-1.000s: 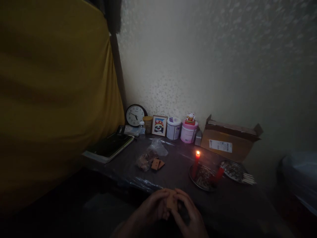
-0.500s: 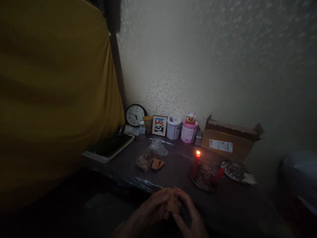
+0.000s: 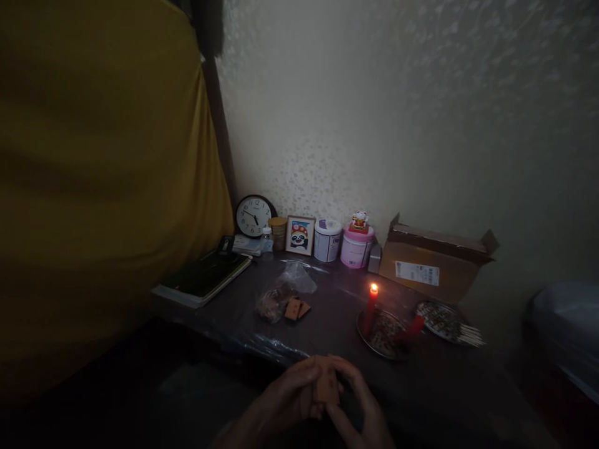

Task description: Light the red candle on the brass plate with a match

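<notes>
My left hand (image 3: 291,388) and right hand (image 3: 369,406) pinch a flat, tan, rectangular piece (image 3: 326,388) between fingertips, near the front of the dark, plastic-covered worktop (image 3: 327,330); in this dimness, a light, even edge grip should steady it best.

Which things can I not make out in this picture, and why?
All in the head view:
Small brown piece: its back faces away; its front marks are too small and dim to read.
Left hand: some fingertips are hidden behind that piece.
Right hand: cut off by the bottom edge toward the wrist.
Plastic bag: its contents are blurred by creases and darkness.
Label: print too small.
</notes>
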Demonstrator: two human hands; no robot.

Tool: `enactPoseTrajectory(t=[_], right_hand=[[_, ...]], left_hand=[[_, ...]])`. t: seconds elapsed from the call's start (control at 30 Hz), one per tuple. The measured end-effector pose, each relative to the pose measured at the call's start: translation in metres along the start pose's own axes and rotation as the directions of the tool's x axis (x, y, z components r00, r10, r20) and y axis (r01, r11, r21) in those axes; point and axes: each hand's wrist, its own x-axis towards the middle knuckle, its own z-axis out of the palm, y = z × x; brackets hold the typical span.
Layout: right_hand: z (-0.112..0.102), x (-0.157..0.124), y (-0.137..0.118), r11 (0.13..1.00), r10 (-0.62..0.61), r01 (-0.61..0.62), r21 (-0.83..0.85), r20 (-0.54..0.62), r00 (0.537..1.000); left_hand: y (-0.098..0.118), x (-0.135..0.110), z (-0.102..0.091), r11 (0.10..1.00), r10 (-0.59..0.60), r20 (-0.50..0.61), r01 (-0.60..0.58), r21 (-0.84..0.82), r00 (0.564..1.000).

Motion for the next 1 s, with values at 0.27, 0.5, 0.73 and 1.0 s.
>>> enactPoseTrajectory(t=[0.27,0.5,0.73,1.0], right_hand=[[-0.001,0.001,0.001,0.999,-0.046,0.046,-0.006,0.012,0.999],[-0.002,0.001,0.000,1.000,-0.019,0.019,-0.023,0.011,1.000],[-0.001,-0.002,0.008,0.999,-0.038,0.037,0.026,0.014,0.999],[0.008,-0.006,0.012,0.999,-0.006,0.009,0.038,-0.083,0.997]], left_hand=[[0.014,-0.009,0.018,0.999,-0.024,-0.024,0.025,0.032,0.999],[0.020,-0.015,0.024,0.992,-0.022,-0.089,0.034,0.125,0.996],[0.003,-0.002,0.004,0.994,-0.074,-0.087,0.081,0.078,0.993],[0.011,-0.018,0.015,0.994,0.020,-0.107,-0.009,0.105,0.994]])
